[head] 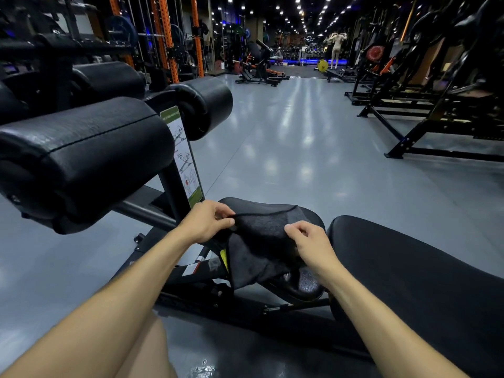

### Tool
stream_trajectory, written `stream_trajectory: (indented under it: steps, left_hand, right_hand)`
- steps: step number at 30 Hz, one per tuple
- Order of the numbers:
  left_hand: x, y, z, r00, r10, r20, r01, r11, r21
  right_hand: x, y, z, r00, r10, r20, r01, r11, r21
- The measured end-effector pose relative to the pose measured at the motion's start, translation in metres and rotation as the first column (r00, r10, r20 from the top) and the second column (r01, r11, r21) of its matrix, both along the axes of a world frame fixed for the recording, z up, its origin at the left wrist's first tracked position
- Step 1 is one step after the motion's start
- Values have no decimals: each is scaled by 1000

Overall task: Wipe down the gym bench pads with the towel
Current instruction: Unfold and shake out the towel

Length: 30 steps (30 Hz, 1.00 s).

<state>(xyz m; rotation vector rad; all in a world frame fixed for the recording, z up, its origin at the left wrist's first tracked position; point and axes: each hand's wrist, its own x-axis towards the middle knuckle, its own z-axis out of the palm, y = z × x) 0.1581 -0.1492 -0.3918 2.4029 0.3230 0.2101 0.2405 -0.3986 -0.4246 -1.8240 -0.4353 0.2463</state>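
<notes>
While my left hand [203,223] and right hand [311,241] each pinch the black towel [259,246] draped over the seat pad [308,216], I note: bunched cloth could slip floorward, leaving the pad unwiped.

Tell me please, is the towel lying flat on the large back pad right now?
No, the towel is pinched by both hands over the small seat pad.

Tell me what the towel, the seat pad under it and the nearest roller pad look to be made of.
Towel: dark, matte, fuzzy cloth, likely terry or microfibre; it drapes in soft folds between both hands.
Seat pad: smooth black covering with a slight sheen, probably vinyl or faux leather.
Roller pad: black grained covering with a stitched seam and glossy highlights, likely vinyl over foam.
</notes>
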Motion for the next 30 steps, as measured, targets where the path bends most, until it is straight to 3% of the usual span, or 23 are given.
stream_trajectory:
  steps: [4, 7, 11, 13, 15, 17, 20, 23, 30]
  left_hand:
    - [7, -6, 13, 998, -13, 56, 10, 998, 59]
    - [13, -9, 21, 995, -27, 91, 19, 996, 92]
    - [12, -17, 24, 994, -13, 112, 2, 995, 99]
    - [8, -20, 19, 990, 56, 126, -65, 996, 68]
    - [2, -18, 8, 986, 148, 82, -153, 986, 64]
    - [-5, -13, -4, 972, 225, -69, -221, 974, 52]
    - [-19, -15, -22, 933, 167, -319, -227, 961, -160]
    - [-28, -19, -38, 949, 156, -273, -259, 879, -400]
    - [-27, -35, -40, 923, 317, -217, -382, 693, -611]
  right_hand:
    - [-1, 2, 6, 955, 99, -279, -82, 994, 72]
    - [3, 7, 11, 894, 79, -441, -38, 994, 100]
    - [9, 14, 15, 860, 80, -504, 24, 980, 197]
    - [9, 18, 18, 867, 98, -488, 62, 951, 302]
    - [13, 20, 20, 921, 87, -379, 42, 947, 319]
    - [16, 19, 22, 966, 77, -246, -2, 956, 292]
    - [13, 14, 23, 992, 108, -65, -90, 969, 232]
    - [4, 11, 15, 981, 187, 54, -192, 975, 110]
    - [-15, 11, -1, 928, 341, 147, -340, 940, -33]
